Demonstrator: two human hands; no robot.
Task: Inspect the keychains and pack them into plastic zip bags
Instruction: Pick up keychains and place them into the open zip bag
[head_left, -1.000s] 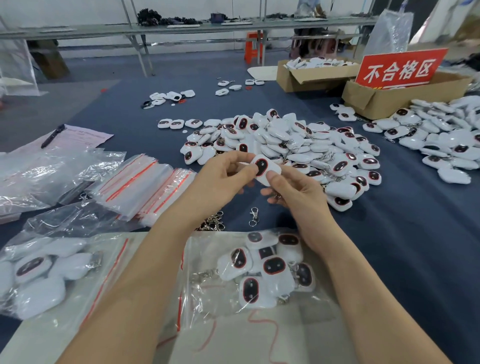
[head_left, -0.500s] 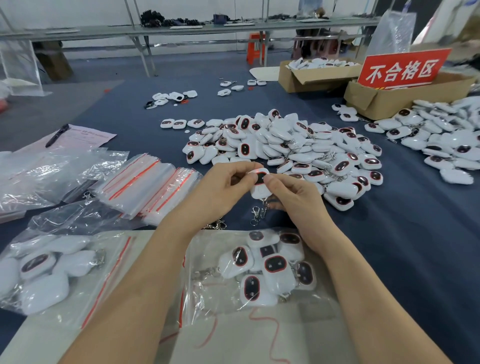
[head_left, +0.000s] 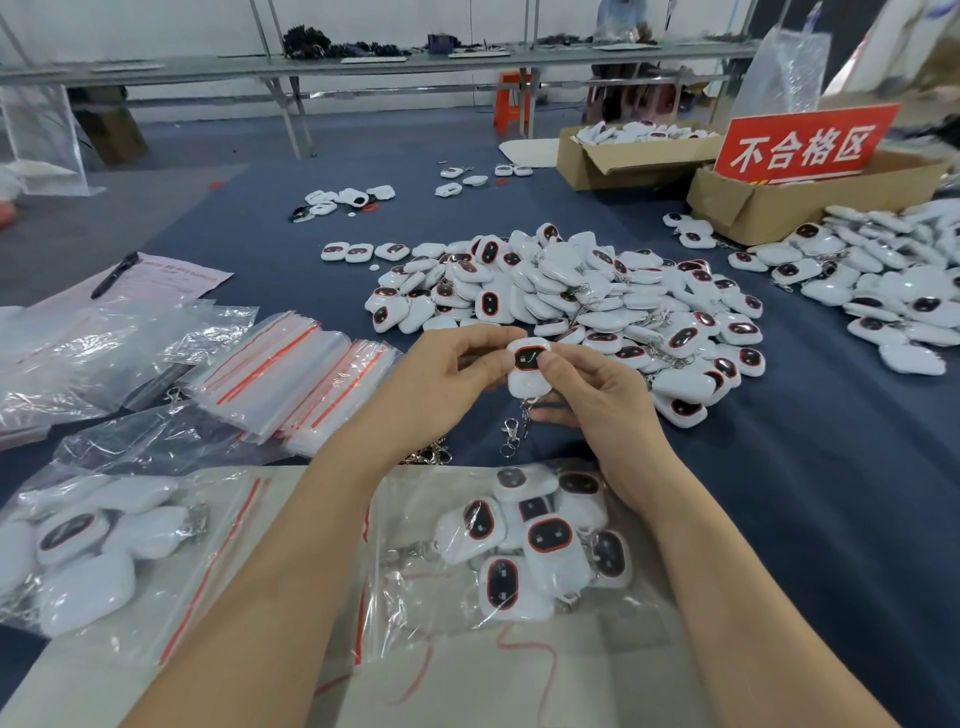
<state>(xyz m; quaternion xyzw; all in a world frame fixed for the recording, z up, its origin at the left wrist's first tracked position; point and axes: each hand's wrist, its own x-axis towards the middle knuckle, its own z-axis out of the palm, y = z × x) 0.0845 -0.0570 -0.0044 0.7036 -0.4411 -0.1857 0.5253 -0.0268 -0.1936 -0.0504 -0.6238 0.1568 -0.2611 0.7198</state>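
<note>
White plastic with a dark, red-rimmed oval face, the keychain (head_left: 527, 364) is held upright between both hands above the blue table (head_left: 805, 493). The left hand (head_left: 447, 371) pinches its left edge between thumb and forefinger, the other fingers (head_left: 467, 338) curled loosely behind. The right hand (head_left: 597, 400) grips its right edge, with the thumb tip lying over part of the dark face and the remaining fingers curled underneath. A metal clasp (head_left: 511, 434) hangs from the keychain's lower end on a short chain, dangling between the two wrists; whether it touches the table cannot be told. Just beyond the hands lies a big pile of keychains (head_left: 571, 301), some face up and some face down. Directly below the hands, nearer the person, a clear zip bag (head_left: 415, 587) with a red seal strip holds several keychains and lies flat on a pale sheet. A second filled bag (head_left: 93, 540) lies to its left. Left of the left hand sits a stack of empty bags (head_left: 291, 379) with red strips, and more crumpled clear plastic (head_left: 104, 343) beyond that. At the far right, a cardboard box (head_left: 769, 208) carries a red sign (head_left: 802, 143), with another heap of keychains (head_left: 893, 291) beside it.
</note>
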